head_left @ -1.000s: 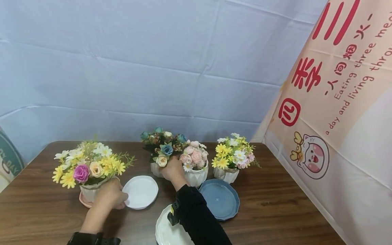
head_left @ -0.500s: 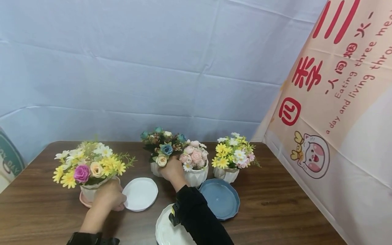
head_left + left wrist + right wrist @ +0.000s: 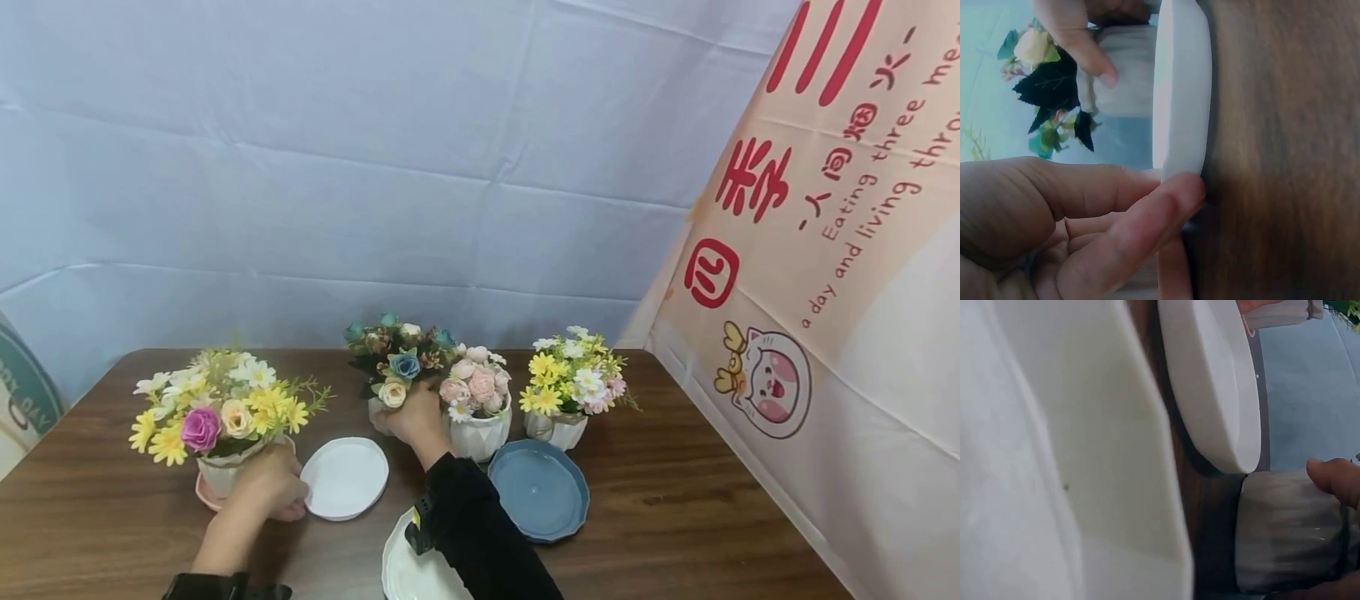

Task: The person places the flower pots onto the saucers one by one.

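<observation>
My left hand (image 3: 268, 482) pinches the near-left edge of a small white plate (image 3: 347, 478); in the left wrist view, thumb and finger hold the plate's rim (image 3: 1186, 94). Farther back, my right hand (image 3: 417, 420) grips a whitish flowerpot (image 3: 1285, 531) by its sides. That pot carries artificial flowers (image 3: 401, 367), blue and cream with dark leaves, and stands upright. Most of it is hidden behind the hand in the head view. Just right of it is a white pot (image 3: 480, 435) of pink roses.
At left, a pot of yellow, white and purple flowers (image 3: 201, 417) stands on a pink saucer (image 3: 206, 493). A yellow-and-white flower pot (image 3: 558, 429) stands at right behind a blue plate (image 3: 542, 492). A larger white plate (image 3: 408, 567) lies under my right forearm.
The small white plate has shifted slightly toward me, with my left hand still at its edge. My right hand and the blue-flower pot have moved a little to the left.
</observation>
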A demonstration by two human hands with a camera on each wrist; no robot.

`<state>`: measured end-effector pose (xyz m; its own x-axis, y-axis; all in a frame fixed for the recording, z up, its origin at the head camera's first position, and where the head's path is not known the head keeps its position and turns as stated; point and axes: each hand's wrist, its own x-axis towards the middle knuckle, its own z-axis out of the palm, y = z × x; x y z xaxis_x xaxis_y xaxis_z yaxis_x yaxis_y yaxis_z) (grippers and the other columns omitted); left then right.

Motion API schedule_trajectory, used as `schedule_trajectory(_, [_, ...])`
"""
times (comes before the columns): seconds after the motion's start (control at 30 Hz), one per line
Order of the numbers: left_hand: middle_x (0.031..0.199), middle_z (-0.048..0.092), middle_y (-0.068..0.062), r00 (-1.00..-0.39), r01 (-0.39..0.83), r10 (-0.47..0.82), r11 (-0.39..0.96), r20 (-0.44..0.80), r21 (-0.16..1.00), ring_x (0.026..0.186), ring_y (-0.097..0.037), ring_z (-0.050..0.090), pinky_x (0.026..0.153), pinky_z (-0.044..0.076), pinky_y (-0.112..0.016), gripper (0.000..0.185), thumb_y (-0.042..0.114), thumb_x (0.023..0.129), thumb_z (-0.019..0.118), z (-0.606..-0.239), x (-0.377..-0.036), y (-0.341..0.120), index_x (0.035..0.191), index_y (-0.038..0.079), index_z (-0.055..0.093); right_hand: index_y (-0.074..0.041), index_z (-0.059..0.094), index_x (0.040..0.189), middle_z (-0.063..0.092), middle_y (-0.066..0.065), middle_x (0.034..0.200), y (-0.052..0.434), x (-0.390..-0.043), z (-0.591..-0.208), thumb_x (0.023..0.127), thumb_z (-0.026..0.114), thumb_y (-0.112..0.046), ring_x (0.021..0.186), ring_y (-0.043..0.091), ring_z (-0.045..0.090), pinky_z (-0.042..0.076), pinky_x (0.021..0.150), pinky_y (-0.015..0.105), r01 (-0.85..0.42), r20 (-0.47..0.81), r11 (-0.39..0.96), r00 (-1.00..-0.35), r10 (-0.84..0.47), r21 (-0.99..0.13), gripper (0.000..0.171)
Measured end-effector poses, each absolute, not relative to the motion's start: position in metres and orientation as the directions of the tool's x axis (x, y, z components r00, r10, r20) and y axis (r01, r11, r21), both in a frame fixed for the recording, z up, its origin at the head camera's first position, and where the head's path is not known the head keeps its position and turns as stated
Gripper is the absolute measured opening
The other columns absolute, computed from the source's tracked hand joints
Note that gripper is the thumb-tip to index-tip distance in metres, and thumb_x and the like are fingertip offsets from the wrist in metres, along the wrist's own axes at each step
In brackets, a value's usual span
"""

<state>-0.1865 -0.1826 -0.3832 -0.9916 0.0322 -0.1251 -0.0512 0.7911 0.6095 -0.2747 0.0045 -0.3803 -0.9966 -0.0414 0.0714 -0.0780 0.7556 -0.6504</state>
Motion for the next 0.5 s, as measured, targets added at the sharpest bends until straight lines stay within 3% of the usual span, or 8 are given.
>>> schedule_trajectory(0.07, [0.048, 0.056, -0.003, -0.991, -0.064, 0.026, 0.772, -0.133, 0.633, 0.044, -0.015, 0.059, 0.045, 0.050, -0.026, 0.011, -0.005, 0.067, 0.058, -0.3834, -0.1867, -0.1822, 0.059, 0.002, 0.055, 0.015, 0.038, 0.130, 0.054, 0.029, 0.112, 0.0059, -0.2768, -0.3843, 0.067, 0.080, -0.031, 0.105, 0.046, 0.051, 0.045, 0.085, 0.050, -0.079, 0.080, 0.741, -0.996, -0.035, -0.667, 0.088])
schedule_trajectory(0.27, [0.050, 0.057, -0.006, -0.985, -0.102, 0.020, 0.729, -0.170, 0.677, 0.046, -0.017, 0.060, 0.044, 0.051, -0.026, 0.008, -0.007, 0.070, 0.057, -0.3838, -0.1872, -0.1814, 0.064, -0.003, 0.056, 0.008, 0.058, 0.110, 0.060, 0.022, 0.098, 0.0103, -0.2781, -0.3890, 0.064, 0.081, -0.032, 0.093, 0.038, 0.057, 0.048, 0.077, 0.044, -0.108, 0.107, 0.726, -0.993, -0.048, -0.679, 0.065])
schedule_trajectory(0.5, [0.051, 0.058, -0.008, -0.985, -0.112, 0.015, 0.708, -0.173, 0.698, 0.047, -0.019, 0.061, 0.045, 0.051, -0.027, 0.006, -0.008, 0.071, 0.056, -0.3844, -0.1870, -0.1829, 0.066, -0.004, 0.056, 0.006, 0.057, 0.116, 0.060, 0.019, 0.106, 0.0110, -0.2771, -0.3895, 0.064, 0.082, -0.033, 0.100, 0.035, 0.056, 0.048, 0.082, 0.042, -0.082, 0.064, 0.698, -0.997, -0.052, -0.712, 0.069])
